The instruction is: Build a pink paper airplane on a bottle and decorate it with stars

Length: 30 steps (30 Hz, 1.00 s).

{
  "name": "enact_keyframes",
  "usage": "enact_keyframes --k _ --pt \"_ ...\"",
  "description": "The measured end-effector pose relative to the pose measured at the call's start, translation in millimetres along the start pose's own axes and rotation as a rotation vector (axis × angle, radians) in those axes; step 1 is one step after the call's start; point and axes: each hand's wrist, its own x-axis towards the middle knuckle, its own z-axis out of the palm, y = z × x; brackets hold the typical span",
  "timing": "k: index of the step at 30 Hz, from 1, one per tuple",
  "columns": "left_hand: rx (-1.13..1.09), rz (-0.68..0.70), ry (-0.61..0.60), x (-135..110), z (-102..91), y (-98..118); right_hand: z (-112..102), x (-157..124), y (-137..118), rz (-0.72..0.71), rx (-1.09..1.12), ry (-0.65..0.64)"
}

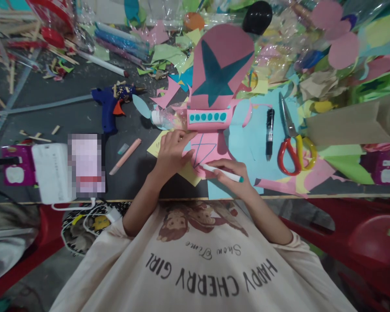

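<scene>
The right hand [229,173] pinches a white marker [230,175], tip on the pink paper [211,142] at its 11 o'clock. The left hand [174,149], fingers loosely spread, rests at the paper's 9 o'clock edge. Scissors [291,131] lie at the right hand's 2 o'clock.

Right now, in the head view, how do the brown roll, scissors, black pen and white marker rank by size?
1. Brown roll, the largest.
2. Scissors.
3. Black pen and white marker: too alike to rank, with the right hand partly covering the marker.
</scene>
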Motion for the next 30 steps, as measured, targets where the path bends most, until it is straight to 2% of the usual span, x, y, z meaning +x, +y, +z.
enact_keyframes --k 5,14,24,30 --pt "0.004 -0.016 -0.027 -0.3 0.0 -1.1 -9.0 8.0 3.8 0.016 -0.050 0.139" --pt "0.011 -0.020 -0.035 0.0 0.5 -1.8 -7.3 42.9 11.4 0.057 -0.052 0.135" --pt "-0.025 -0.016 -0.028 0.4 -1.3 -0.5 -9.6 40.9 9.9 0.069 -0.088 0.120" --pt "0.001 -0.016 -0.029 0.3 -0.5 -0.6 -16.6 25.0 5.3 0.092 -0.140 0.078"
